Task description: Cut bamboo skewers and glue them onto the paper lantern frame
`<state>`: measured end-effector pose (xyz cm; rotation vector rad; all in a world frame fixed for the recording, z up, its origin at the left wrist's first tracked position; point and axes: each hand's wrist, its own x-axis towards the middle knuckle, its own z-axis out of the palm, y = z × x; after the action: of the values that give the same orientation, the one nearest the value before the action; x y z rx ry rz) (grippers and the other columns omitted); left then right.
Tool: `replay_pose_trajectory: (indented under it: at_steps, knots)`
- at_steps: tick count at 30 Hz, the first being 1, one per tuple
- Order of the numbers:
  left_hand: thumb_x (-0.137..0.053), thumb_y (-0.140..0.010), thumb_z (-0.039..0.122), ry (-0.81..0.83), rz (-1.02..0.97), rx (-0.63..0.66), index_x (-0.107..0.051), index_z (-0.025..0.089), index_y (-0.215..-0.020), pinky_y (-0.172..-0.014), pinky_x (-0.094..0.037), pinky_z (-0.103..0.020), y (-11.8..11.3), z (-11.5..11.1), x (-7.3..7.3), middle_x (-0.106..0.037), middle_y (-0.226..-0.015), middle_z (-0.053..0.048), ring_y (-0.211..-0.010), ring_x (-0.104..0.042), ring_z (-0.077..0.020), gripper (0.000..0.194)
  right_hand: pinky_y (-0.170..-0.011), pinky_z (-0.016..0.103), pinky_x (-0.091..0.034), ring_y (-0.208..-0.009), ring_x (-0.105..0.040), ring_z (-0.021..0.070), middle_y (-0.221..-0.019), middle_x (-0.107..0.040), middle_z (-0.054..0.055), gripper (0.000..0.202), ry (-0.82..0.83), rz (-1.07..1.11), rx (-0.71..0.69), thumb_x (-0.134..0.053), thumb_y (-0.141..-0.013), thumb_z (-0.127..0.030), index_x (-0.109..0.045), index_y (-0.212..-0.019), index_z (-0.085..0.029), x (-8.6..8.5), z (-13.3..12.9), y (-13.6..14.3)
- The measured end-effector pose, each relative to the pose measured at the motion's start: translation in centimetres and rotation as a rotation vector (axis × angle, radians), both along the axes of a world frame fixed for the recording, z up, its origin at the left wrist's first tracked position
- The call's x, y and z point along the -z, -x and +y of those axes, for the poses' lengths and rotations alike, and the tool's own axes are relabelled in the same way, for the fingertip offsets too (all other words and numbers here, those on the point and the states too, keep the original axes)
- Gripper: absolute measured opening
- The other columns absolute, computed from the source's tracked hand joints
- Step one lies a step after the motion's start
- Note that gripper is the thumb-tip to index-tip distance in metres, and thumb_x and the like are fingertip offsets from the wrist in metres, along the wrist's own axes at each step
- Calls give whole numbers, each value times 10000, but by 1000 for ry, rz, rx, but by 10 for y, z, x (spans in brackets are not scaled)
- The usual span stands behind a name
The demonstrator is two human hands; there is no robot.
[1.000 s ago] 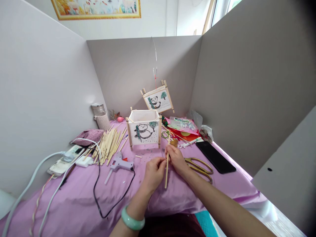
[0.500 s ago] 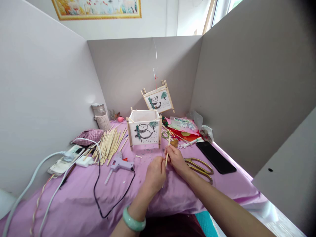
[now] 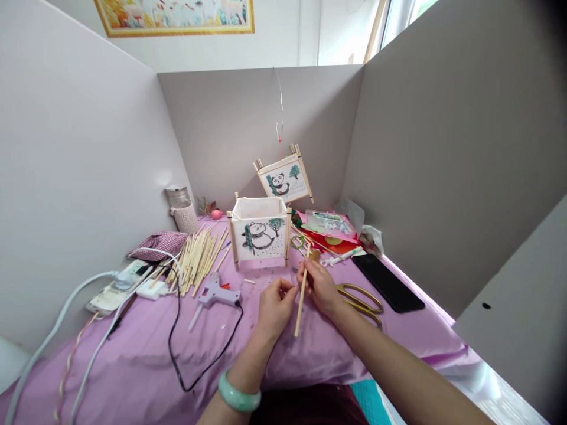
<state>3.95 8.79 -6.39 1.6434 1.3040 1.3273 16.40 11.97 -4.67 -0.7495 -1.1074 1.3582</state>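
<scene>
In my right hand (image 3: 318, 285) a thin wooden stick (image 3: 302, 307) is pinched, slanting with its lower end toward me. Just left of the stick is my left hand (image 3: 277, 307), its fingers curled and thumb against the index finger; whatever they hold is too small or hidden to tell. Beyond my hands stands a square lantern (image 3: 260, 239) of white panels on stick posts, with a panda and a tree drawn on the front. Behind it a similar lantern (image 3: 286, 179) hangs tilted from a wire. Gold-handled scissors (image 3: 361, 300) lie beside my right wrist.
A lilac glue gun (image 3: 217, 293) with a black cord lies left of my hands. Farther left are a pile of wooden sticks (image 3: 198, 260) and a power strip (image 3: 116, 289). A black phone (image 3: 387, 282) lies right. Grey partitions (image 3: 266, 118) enclose the purple cloth (image 3: 146, 348).
My left hand has come off the stick and moved slightly left. The right hand has shifted a little right and up with the stick, whose lower part now shows.
</scene>
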Motion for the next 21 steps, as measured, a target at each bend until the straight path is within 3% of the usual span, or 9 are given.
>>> replay_pose_trajectory:
  at_steps: [4,8,14,21]
  knots:
    - [-476,-867,397,6,-31,-19,-586,170,-641,-611,-401,-255,1,-3,-5,-598,-613,-14,-622,-566,-163,339,-345,188,-225,-344,-312,63,-458,-474,-66,402,1,-11,5,-548,-799,-572,-490,-669,-196,1,0,1]
    - [-413,-904,391,18,-88,158,-667,163,-762,-698,-424,-268,0,-8,-11,-679,-756,-43,-743,-614,-184,370,-348,191,-241,-352,-335,69,-464,-480,-63,392,-15,-47,28,-552,-809,-557,-508,-664,-194,3,1,1]
    - [-570,-808,386,130,-178,216,-625,152,-721,-548,-366,-235,-3,-7,-8,-574,-583,6,-547,-503,-133,256,-364,195,-255,-369,-366,72,-496,-505,-55,363,-41,-108,35,-549,-834,-517,-531,-676,-191,4,0,1]
    - [-665,-714,409,275,-345,228,-589,155,-721,-445,-239,-205,-3,-8,-10,-506,-550,46,-449,-369,-76,265,-363,196,-242,-369,-361,73,-492,-493,-60,369,-52,-124,20,-520,-848,-530,-532,-703,-192,5,1,1]
